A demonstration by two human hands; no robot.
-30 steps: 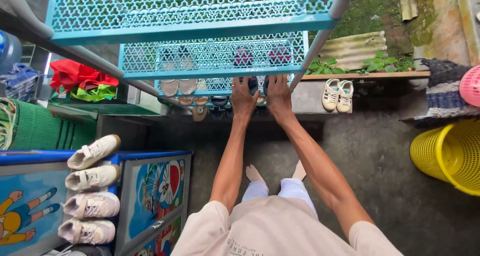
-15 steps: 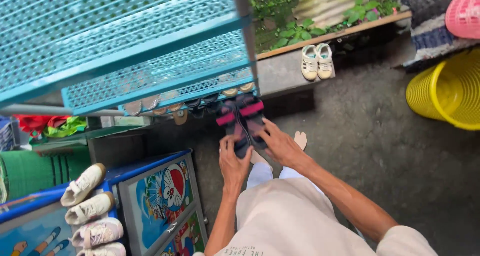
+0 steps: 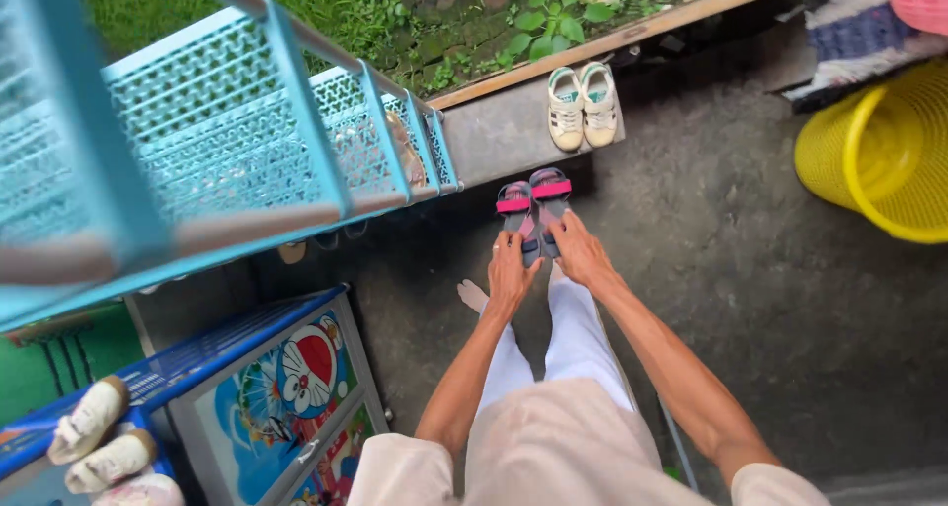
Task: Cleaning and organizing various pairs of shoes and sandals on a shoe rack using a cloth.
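Left hand point(image 3: 510, 274) and right hand point(image 3: 581, 252), side by side, fingers closed on the heel ends of a pair of grey sandals point(image 3: 533, 208) with pink straps, held together just above the concrete floor point(image 3: 750, 299). At 9 o'clock of the hands, a blue cabinet point(image 3: 286, 388) with cartoon panels and, above it, a turquoise mesh shoe rack point(image 3: 227, 141). Farther off at 12 o'clock, white sneakers point(image 3: 583, 104) on a ledge point(image 3: 494, 131); at 2 o'clock, a yellow basket point(image 3: 879, 151).
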